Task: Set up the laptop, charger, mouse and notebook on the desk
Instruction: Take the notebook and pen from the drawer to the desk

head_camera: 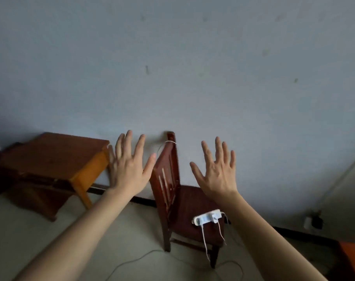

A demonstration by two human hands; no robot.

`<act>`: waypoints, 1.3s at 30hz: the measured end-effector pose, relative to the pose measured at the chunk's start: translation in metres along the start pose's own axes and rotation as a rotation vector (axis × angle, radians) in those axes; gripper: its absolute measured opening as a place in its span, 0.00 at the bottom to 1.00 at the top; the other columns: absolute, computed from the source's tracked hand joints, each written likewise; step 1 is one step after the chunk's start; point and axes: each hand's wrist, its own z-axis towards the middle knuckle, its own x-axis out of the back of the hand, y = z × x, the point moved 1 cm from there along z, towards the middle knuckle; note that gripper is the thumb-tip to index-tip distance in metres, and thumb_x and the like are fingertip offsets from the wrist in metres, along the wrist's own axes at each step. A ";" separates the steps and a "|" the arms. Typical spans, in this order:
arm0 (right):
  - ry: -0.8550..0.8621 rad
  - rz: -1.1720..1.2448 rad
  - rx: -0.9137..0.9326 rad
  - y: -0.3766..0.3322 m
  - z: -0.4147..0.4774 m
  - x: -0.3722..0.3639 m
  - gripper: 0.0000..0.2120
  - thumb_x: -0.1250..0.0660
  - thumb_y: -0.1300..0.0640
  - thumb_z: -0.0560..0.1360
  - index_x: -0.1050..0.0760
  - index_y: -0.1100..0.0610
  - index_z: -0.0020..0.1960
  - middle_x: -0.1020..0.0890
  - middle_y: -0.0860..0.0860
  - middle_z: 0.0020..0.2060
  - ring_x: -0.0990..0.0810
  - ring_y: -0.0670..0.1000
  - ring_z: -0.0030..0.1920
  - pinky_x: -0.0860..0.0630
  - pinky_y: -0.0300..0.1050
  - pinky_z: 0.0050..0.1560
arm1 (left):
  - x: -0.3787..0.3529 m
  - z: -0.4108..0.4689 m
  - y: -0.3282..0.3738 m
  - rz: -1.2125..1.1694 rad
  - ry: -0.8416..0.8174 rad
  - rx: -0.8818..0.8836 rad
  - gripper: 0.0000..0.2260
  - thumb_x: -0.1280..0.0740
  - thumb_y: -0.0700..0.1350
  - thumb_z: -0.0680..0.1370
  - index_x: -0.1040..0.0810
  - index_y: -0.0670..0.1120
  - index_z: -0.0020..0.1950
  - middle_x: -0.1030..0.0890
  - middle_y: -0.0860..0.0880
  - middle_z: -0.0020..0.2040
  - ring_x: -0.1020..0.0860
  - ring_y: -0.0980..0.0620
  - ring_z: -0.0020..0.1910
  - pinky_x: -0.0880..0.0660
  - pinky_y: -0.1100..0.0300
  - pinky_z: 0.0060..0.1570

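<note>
A brown wooden desk [50, 155] stands against the wall at the left, its top bare. My left hand [130, 167] is raised in the air just right of the desk's corner, fingers spread, holding nothing. My right hand [217, 171] is raised the same way above the chair, fingers spread and empty. No laptop, mouse or notebook is in view.
A dark red wooden chair [172, 191] stands between my hands, a white power strip [208, 218] with white cables on its seat. A thin cable [132, 262] trails over the pale floor. A wall socket [314, 222] sits low at the right, an orange object [353, 258] in the corner.
</note>
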 end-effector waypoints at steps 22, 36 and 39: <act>-0.352 0.281 0.647 -0.479 0.251 -0.295 0.36 0.56 0.28 0.79 0.54 0.44 0.81 0.53 0.56 0.82 0.54 0.60 0.81 0.60 0.61 0.76 | -0.016 0.035 -0.462 0.418 -0.089 0.686 0.30 0.47 0.63 0.80 0.32 0.45 0.75 0.34 0.37 0.75 0.38 0.37 0.74 0.38 0.33 0.68; -0.392 0.306 0.999 -0.805 0.256 -0.407 0.34 0.54 0.31 0.81 0.57 0.44 0.81 0.57 0.54 0.82 0.58 0.60 0.81 0.64 0.60 0.76 | 0.008 0.003 -0.745 0.438 0.009 0.859 0.30 0.49 0.61 0.80 0.32 0.43 0.75 0.34 0.35 0.75 0.37 0.35 0.74 0.36 0.33 0.68; -0.411 0.294 0.953 -0.884 0.266 -0.422 0.35 0.53 0.31 0.80 0.57 0.44 0.81 0.57 0.54 0.82 0.57 0.60 0.81 0.62 0.60 0.76 | 0.021 0.010 -0.826 0.412 -0.020 0.857 0.31 0.49 0.62 0.80 0.33 0.43 0.75 0.35 0.35 0.75 0.38 0.35 0.75 0.36 0.33 0.68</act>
